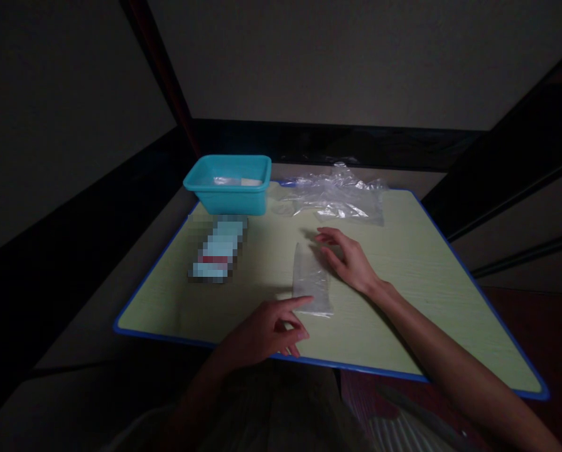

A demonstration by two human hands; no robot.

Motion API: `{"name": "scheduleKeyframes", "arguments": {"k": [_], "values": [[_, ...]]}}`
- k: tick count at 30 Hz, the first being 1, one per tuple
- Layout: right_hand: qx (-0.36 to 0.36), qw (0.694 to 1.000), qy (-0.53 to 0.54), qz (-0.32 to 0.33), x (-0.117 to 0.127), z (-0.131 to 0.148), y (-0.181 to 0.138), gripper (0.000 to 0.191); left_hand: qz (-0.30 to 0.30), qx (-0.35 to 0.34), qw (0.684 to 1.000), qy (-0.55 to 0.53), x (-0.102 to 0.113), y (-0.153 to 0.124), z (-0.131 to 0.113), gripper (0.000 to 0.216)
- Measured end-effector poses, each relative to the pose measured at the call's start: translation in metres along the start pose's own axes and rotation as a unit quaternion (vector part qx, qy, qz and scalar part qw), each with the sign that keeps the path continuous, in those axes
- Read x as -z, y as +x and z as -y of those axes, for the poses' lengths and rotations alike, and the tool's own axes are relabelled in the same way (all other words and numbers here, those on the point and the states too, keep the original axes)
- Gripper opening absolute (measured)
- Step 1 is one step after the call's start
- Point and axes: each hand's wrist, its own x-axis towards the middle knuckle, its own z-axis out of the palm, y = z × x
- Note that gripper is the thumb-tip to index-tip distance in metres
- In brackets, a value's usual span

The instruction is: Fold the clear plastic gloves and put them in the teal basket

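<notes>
Clear plastic bag (pixel 311 273) lies flat on pale green table (pixel 412 263) between hands in head view. Looks laid out, unlifted; whether filled or sealed, cannot tell. Left hand (pixel 264 329): index finger stretched over bag's near end, contact unclear, other fingers curled, no grip visible. Right hand (pixel 351 260): fingers loosely apart, just beside bag's far right side, apparently holding nothing. Turquoise basket (pixel 233 202) already holds whitish pieces (pixel 251 182). Crumpled clear plastic (pixel 341 199) at back; how much remains there, unclear.
</notes>
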Motion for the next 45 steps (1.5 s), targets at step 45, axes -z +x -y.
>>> {"name": "scheduleKeyframes", "arguments": {"k": [45], "values": [[0.197,0.889,-0.230,0.343,0.014,0.053,-0.029,0.013,-0.111,-0.281,0.914,0.270,0.018,0.018,0.026,0.022]]}}
